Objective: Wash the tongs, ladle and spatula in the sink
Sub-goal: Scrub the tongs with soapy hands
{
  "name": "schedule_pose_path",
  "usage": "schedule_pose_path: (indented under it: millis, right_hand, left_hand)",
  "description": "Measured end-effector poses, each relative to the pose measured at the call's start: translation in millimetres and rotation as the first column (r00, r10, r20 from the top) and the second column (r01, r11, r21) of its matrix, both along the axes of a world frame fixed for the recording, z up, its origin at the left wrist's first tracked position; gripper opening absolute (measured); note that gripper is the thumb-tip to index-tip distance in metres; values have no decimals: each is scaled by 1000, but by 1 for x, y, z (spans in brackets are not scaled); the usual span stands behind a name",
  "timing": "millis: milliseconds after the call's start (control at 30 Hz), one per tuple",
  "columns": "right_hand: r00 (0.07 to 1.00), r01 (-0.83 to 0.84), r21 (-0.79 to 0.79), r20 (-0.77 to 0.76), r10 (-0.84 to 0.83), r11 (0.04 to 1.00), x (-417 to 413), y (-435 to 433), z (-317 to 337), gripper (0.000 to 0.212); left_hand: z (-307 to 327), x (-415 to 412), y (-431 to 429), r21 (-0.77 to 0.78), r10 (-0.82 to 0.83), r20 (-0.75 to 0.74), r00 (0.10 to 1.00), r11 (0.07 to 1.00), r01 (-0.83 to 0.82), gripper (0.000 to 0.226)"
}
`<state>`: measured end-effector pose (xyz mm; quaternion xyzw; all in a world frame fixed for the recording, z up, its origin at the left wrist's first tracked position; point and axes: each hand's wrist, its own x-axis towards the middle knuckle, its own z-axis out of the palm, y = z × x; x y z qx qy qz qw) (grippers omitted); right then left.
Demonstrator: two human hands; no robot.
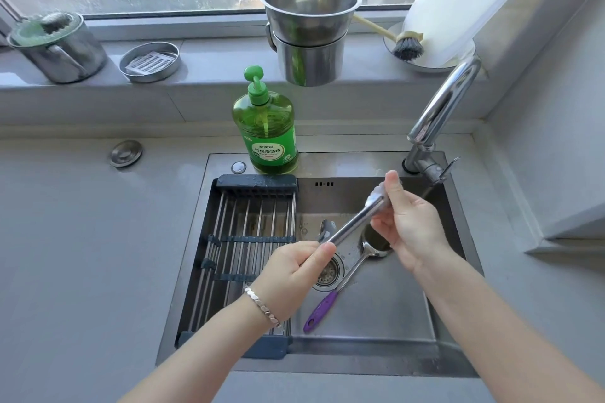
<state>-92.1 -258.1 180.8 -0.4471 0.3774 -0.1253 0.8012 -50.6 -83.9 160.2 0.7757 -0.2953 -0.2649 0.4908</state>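
Steel tongs [355, 221] slant over the sink [376, 330], their tips up and to the right. My left hand [294, 267] grips their lower handle end. My right hand [409, 226] wraps around the upper tip end, thumb raised. A ladle with a purple handle [347, 278] lies on the sink floor beside the drain [329, 273], its bowl partly hidden under my right hand. Behind the tongs a grey utensil end [325, 229] shows; I cannot tell what it is.
A roll-up drying rack [242, 239] covers the sink's left part. A green dish soap bottle [265, 127] stands at the back rim, with the tap [438, 118] to its right. Stacked steel pots [307, 29], a dish brush [406, 46] and a lidded pot [55, 46] occupy the windowsill.
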Motion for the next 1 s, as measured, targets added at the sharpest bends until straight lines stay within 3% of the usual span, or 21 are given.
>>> schedule_pose_path:
  millis: [133,200,367,500,600,700,767,800,867,933,1000]
  right_hand:
    - [999,-37,101,33,33,994,-3,10,-2,11]
    - [998,-51,83,-27,53,995,-2,12,-1,16]
    - [961,21,-127,-272,-55,992,7,6,5,40]
    - [957,119,-55,-260,-130,991,3,9,-4,39]
    - [976,62,-37,-207,-69,997,-1,19,-11,31]
    - [956,21,-64,-290,-39,998,3,16,-7,36]
    - [931,99,-14,-351,-98,995,7,8,-5,44]
    - [921,173,52,-363,-143,984,9,5,-6,46]
    - [907,316,188,-347,-238,930,13,5,-10,39]
    - [911,330,208,-325,-254,921,16,15,-15,28]
    - [943,284,244,-245,-225,927,17,27,-17,14]
  left_hand:
    - [-3,4,3,35,40,-39,998,999,-39,49]
    - [-4,3,5,52,16,-36,999,999,-14,49]
    - [-4,-3,1,59,-25,36,999,998,23,46]
    - [-4,-2,-4,65,1,54,999,998,-5,46]
    - [-5,-4,-4,90,-2,41,999,996,-1,47]
    - [-4,-8,-5,89,-23,42,999,996,20,44]
    - [-1,-8,-6,132,-87,147,985,989,68,44]
    - [-2,-7,-7,166,-141,310,940,982,92,47]
    - [-8,-4,-9,235,-207,683,701,970,57,49]
    - [-11,-3,-11,323,-282,815,506,946,7,47]
    - [-15,-4,-14,352,-293,858,423,934,-67,38]
